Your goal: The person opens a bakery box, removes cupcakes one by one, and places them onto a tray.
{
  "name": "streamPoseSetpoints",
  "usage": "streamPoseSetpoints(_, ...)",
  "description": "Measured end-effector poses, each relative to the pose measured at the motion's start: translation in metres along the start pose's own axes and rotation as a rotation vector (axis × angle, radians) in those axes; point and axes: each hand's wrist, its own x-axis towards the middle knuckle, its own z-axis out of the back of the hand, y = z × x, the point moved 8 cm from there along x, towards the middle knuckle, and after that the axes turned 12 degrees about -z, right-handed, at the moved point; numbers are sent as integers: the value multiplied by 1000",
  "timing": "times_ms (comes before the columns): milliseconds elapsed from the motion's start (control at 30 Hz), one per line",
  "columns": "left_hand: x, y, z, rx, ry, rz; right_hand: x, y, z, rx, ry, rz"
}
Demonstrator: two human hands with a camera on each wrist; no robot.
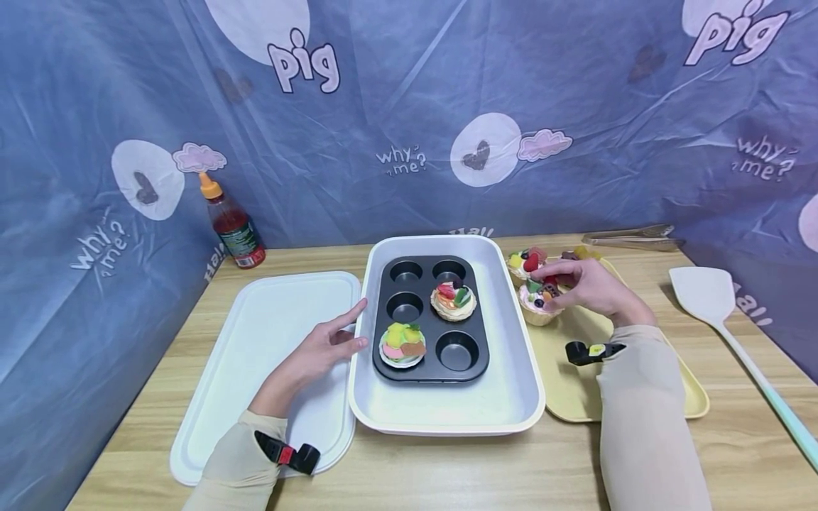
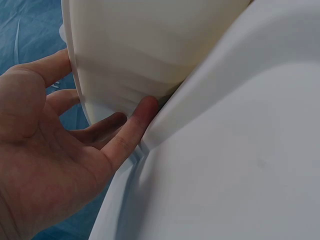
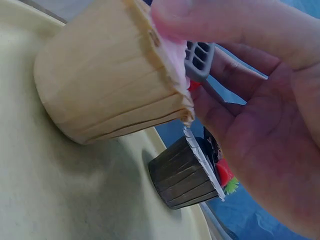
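My right hand (image 1: pixel 591 287) pinches a cupcake (image 1: pixel 540 310) by its decorated top, over the yellow tray (image 1: pixel 575 397). In the right wrist view, this cupcake (image 3: pixel 110 75) has a tan paper cup and pink cream; my thumb and fingers cover part of the top. My left hand (image 1: pixel 322 351) touches the left side of the deep white tray (image 1: pixel 447 411) with extended fingers, as the left wrist view shows. Inside that tray lies a black muffin pan (image 1: pixel 431 370). A fruit cupcake (image 1: pixel 454 301) sits at its middle right and a yellow-topped one (image 1: pixel 402 345) at its front left.
A flat white tray (image 1: pixel 275 341) lies beneath my left arm. Another cupcake (image 1: pixel 525 262) and a dark-cupped one (image 3: pixel 185 172) stand around my right hand. A sauce bottle (image 1: pixel 236 227), tongs (image 1: pixel 633 238) and a white spatula (image 1: pixel 706 294) lie or stand around the table.
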Motion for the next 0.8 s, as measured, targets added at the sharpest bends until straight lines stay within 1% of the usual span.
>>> streamPoseSetpoints(233, 0, -2, 0, -2, 2, 0, -2, 1, 0, 31, 29, -17)
streamPoseSetpoints(533, 0, 0, -1, -7, 5, 12, 0, -1, 4, -37, 7, -51)
streamPoseSetpoints(667, 1, 1, -1, -11, 5, 18, -1, -1, 5, -44, -2, -66)
streamPoseSetpoints(800, 0, 1, -1, -14, 3, 21, -2, 2, 6, -20, -10, -52)
